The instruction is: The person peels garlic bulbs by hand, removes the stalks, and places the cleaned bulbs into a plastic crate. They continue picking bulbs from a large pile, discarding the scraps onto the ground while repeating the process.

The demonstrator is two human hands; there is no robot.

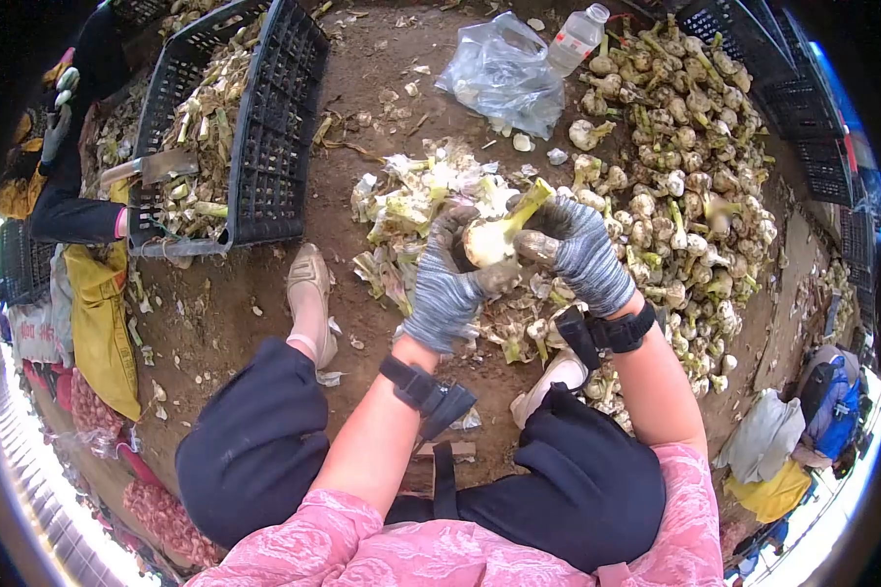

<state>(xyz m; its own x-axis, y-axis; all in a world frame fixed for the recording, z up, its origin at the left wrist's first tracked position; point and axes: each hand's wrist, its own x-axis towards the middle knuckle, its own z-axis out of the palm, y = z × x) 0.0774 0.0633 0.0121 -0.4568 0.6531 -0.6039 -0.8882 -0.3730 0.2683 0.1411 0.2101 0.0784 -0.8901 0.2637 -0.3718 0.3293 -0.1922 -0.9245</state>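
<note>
A pale garlic bulb (486, 243) with a thick green stem is held between both hands at the centre. My left hand (447, 279), in a grey glove, has its fingers wrapped round the bulb's left and lower side. My right hand (576, 249), gloved too, closes on the bulb's right side by the stem. Beneath the hands lies a heap of loose garlic skins and peelings (392, 210). To the right spreads a large pile of garlic bulbs (695, 147) with stems on.
A black crate (279, 127) of stems and skins stands upper left, a cleaver (162, 166) on its edge. A plastic bag (509, 73) and a bottle (578, 39) lie at the top. Another person's gloved hand (57, 132) shows far left. Black crates (803, 108) line the right.
</note>
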